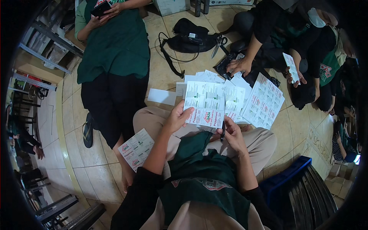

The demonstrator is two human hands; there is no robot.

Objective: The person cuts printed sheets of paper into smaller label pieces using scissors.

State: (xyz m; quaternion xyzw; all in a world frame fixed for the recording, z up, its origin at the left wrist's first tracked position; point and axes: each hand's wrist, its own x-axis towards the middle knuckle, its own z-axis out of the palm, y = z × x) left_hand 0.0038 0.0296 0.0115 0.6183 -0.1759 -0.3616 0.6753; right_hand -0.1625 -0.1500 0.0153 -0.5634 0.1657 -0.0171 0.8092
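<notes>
My left hand (178,118) grips the left edge of a printed sheet of labels (204,99), thumb on top, raised above my crossed legs. At the sheet's lower right, my right hand (233,133) holds a black-handled cutting tool (223,132), which looks like scissors. Its dark blade runs along the sheet's right edge and is partly hidden. Just beyond, more printed sheets (234,96) lie spread on the floor, partly covered by the held one. Another printed sheet (136,149) rests beside my left forearm, near a co-worker's foot.
A stack of label sheets (266,100) lies right of centre. Ahead are a black waist bag (187,40), a second pair of scissors (219,46) and a blank white card (161,96). Co-workers sit around, one's hand (241,66) at a black plastic bag (222,66). A blue-black crate (299,187) stands right.
</notes>
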